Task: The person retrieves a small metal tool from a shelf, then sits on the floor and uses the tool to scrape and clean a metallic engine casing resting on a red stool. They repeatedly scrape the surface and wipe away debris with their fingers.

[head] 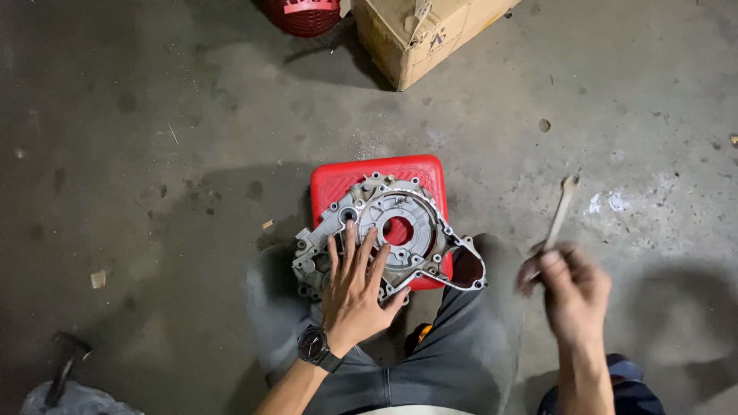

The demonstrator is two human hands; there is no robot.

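Grey trousers fill the bottom of the head view, the person's knees drawn up on either side of a low red stool. On the left forearm sits a dark wristwatch, and above it the left hand lies flat with fingers spread — palm down, pressing on the lower left part of a grey cast-metal engine cover. It clasps nothing; it only bears on the casting. That cover rests on the stool's seat and overhangs its front edge toward the knees, with a round opening in its middle through which the red seat shows, and bolt holes around its rim.

To the right, well apart from the cover, the right hand is raised above the floor and blurred. Its fingers are curled tight around the lower end of a slim metal spanner, whose open jaw end points up and away from the person.

Stained grey concrete floor lies all around. At the top edge stand a cardboard box and, just left of it, a red plastic basket — both well clear of the stool. A dark, indistinct tool lies at the bottom left corner.
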